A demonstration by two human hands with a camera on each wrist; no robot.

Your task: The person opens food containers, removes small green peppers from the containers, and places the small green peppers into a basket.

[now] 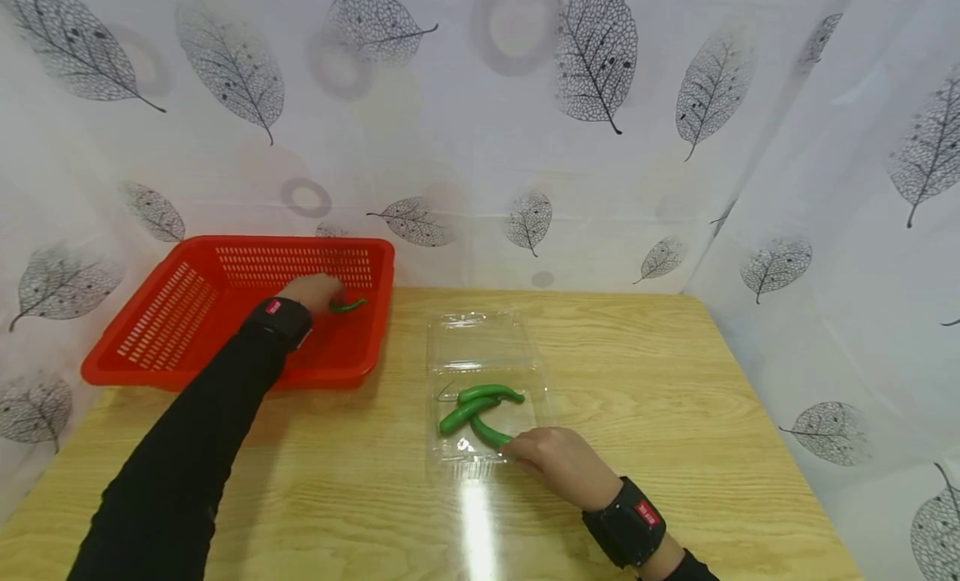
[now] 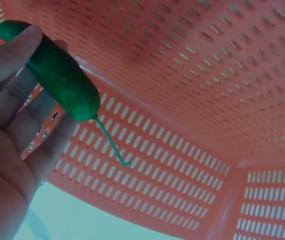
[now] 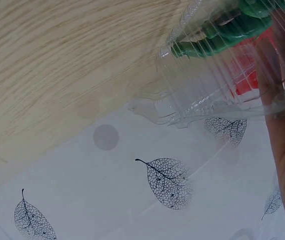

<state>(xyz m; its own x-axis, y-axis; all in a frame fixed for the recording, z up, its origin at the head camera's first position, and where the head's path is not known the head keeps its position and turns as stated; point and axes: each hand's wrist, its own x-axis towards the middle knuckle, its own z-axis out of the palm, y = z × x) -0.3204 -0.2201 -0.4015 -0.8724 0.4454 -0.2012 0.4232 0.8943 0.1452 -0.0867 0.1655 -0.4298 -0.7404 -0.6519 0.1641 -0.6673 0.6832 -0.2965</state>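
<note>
While red basket surrounds left hand, clear box sits at right hand, touching it, grip unclear. Three peppers inside. Left thumb and fingers pinch green pepper; smooth skin could make it slip.

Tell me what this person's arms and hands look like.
The left hand and right hand are bare. The left sleeve and right sleeve are black. The left wristband and right wristband are black too, each with a small red label whose pale marks are too small to read.
</note>
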